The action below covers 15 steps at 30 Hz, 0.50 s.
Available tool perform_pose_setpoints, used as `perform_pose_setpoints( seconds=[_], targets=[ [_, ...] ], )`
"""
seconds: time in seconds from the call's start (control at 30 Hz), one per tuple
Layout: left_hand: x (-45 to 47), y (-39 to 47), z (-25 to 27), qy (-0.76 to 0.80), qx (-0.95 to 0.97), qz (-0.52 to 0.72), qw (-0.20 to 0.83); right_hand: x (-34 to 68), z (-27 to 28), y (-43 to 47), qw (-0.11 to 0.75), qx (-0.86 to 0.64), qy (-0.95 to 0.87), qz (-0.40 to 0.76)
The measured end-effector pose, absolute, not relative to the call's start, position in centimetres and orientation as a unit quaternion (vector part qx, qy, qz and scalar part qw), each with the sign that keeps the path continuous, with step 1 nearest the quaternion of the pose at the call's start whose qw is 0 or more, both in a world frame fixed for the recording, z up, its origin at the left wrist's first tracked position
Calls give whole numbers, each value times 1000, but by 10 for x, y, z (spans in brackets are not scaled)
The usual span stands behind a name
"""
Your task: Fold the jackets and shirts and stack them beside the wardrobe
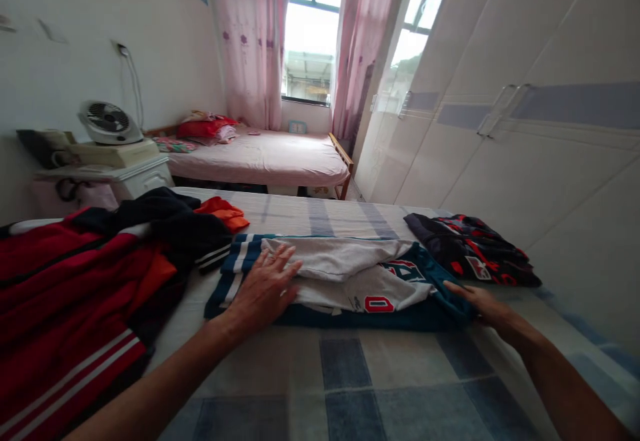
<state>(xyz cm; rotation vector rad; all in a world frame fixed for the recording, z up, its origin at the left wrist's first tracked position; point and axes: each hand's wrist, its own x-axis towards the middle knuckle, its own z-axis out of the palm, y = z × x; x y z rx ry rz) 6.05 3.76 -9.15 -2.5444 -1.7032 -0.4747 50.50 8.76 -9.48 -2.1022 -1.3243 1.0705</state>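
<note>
A grey and teal jacket (330, 267) with white-striped teal ends lies partly folded on the checked bedsheet (405, 414). Its front carries a red number patch and dark lettering. My left hand (265, 284) rests flat on the striped end and grey sleeve, fingers spread. At the opposite end, my right hand (477, 301) grips the teal hood or collar part, thumb on top and the other fingers hidden under the cloth. Just beyond that hand sits a folded black and red garment (473, 247).
A loose heap of clothes, with a red striped jacket (65, 321) and an orange piece (223, 214), lies at left. Farther back are a nightstand (145, 177) with a fan (111, 123), and a second bed (280, 154). White wardrobes (550, 47) line the right side.
</note>
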Motion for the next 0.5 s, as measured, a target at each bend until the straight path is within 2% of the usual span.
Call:
perform_pose_setpoints(
  seconds=[0.27, 0.4, 0.5],
  targets=[
    [106, 55, -116, -517, -840, -153, -51, 493, -79, 85, 263, -711, -461, 461],
    [105, 53, -118, -510, -841, -172, -54, 487, -74, 91, 300, -709, -485, 415],
    [103, 49, -112, -500, -846, -176, -59, 468, -48, 106, 328, -694, -514, 382]
  ],
)
